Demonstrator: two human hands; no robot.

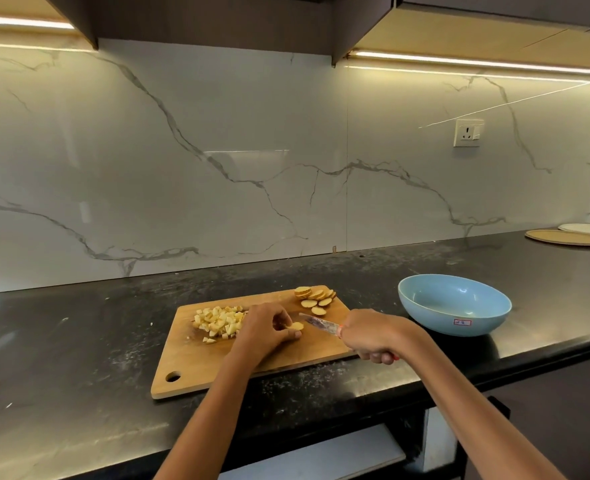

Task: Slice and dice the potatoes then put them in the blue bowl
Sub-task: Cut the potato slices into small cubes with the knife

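- left hand (265,327) pinches a pale round potato slice (296,326) on the wooden cutting board (217,368).
- right hand (373,336) grasps the orange-handled knife (319,323), blade pointing left at the slice, just beside it.
- empty blue ceramic bowl (454,304) sits right.

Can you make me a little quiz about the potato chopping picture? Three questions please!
1. True or false: the blue bowl already has potato in it.
2. Which hand holds the knife? A) left hand B) right hand C) neither
3. Fill in: the pile of diced potato lies on the ______ side of the cutting board, and the round slices lie at the far right.

Key
1. False: the bowl looks empty.
2. B: the right hand's grip is round the knife handle, while the left hand pinches one potato piece on the board.
3. Left.
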